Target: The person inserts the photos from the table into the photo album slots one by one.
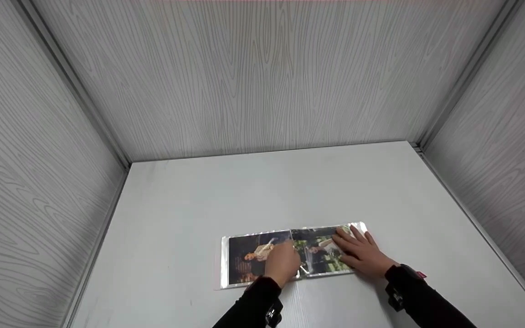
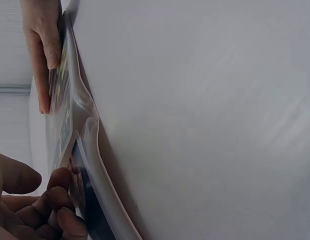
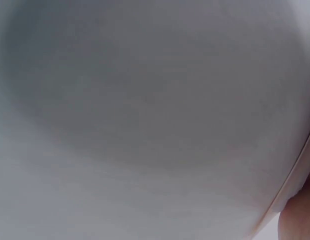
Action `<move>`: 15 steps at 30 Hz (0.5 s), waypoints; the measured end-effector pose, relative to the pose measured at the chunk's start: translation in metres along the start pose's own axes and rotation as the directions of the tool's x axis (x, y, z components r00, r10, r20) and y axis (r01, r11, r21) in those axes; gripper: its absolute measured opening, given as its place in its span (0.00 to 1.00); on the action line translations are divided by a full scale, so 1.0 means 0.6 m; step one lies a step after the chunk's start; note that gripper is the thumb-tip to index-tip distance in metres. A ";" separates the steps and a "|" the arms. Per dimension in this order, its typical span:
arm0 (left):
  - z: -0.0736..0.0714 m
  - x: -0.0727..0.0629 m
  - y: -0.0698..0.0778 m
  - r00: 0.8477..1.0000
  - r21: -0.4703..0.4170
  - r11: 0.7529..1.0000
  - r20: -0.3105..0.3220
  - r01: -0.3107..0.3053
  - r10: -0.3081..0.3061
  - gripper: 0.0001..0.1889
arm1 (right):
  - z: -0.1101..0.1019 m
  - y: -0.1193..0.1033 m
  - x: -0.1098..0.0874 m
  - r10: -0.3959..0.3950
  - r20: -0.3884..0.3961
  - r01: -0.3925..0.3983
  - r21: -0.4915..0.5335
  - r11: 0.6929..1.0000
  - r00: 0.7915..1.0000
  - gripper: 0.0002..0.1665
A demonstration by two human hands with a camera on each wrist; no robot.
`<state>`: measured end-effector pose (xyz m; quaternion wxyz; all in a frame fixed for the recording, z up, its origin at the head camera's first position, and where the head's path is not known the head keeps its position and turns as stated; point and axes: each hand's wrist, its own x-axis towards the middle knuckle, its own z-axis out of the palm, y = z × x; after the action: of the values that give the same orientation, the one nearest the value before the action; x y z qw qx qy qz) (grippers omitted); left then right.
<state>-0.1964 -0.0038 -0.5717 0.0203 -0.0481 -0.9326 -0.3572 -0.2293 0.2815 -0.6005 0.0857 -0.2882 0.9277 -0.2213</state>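
A photo album (image 1: 224,269) lies spread on the white table, with clear shiny sleeves and a pale pink cover edge. Its left page carries a dark photo (image 1: 239,246) of a person; the right page has a greener outdoor photo (image 1: 319,262). My left hand (image 1: 283,263) is on the left page beside the spine, its fingers curled against the sleeve and the thumb apart from them in the left wrist view. With spread, straight fingers my right hand (image 1: 365,255) rests on the right page. In the right wrist view only a bit of that hand (image 3: 299,217) shows, beside the album's edge.
The white tabletop (image 1: 176,205) extends around the album. Grey wood-grain panels stand at the back (image 1: 262,82), the left (image 1: 30,182) and the right (image 1: 499,173). Both wrists wear dark sleeves and strapped devices.
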 end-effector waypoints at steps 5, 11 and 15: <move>0.004 0.003 0.008 0.998 0.011 0.999 0.049 0.040 -0.040 0.07 | -0.004 -0.003 -0.001 0.008 0.008 -0.008 0.004 1.000 1.000 0.36; 0.009 0.004 0.017 0.996 0.047 0.998 0.069 0.052 -0.055 0.06 | -0.003 0.003 0.000 0.011 0.007 -0.011 -0.005 1.000 1.000 0.36; 0.015 0.003 0.022 0.999 0.099 0.995 0.046 0.020 -0.024 0.05 | -0.001 0.007 -0.001 0.013 0.012 -0.013 -0.005 1.000 1.000 0.36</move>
<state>-0.1969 0.0121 -0.5697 -0.0035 -0.0453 -0.9497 -0.3098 -0.2312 0.2854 -0.6016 0.0919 -0.2836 0.9296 -0.2168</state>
